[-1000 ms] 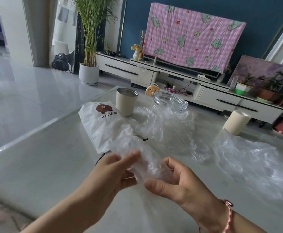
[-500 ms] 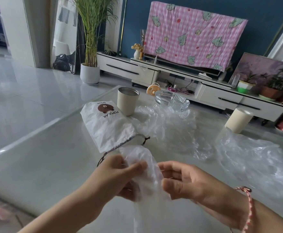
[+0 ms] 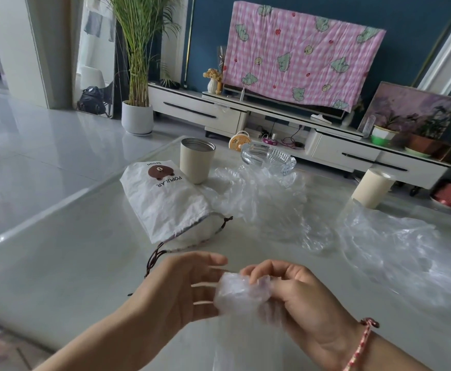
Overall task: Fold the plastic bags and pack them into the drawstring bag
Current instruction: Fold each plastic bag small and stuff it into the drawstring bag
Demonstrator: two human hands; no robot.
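A clear plastic bag (image 3: 239, 294), bunched into a wad with a tail hanging down, sits between my hands. My right hand (image 3: 296, 298) grips the wad with curled fingers. My left hand (image 3: 181, 287) is beside it with straight fingers touching the wad's left side. The white drawstring bag (image 3: 163, 199) with a brown bear print lies on the table beyond my left hand, its mouth open toward me and its dark cord trailing out. Two more clear plastic bags lie flat, one at the centre (image 3: 267, 204) and one at the right (image 3: 406, 253).
A beige cup (image 3: 196, 163) stands behind the drawstring bag. A glass dish (image 3: 268, 159) sits at the table's far edge and a beige cylinder (image 3: 371, 187) at the far right. The glossy table's (image 3: 66, 253) left edge runs diagonally beside the floor.
The bag has been gathered from a long strip into a wad. My right hand now grips it and my left hand's fingers have straightened. Both hands moved down and right.
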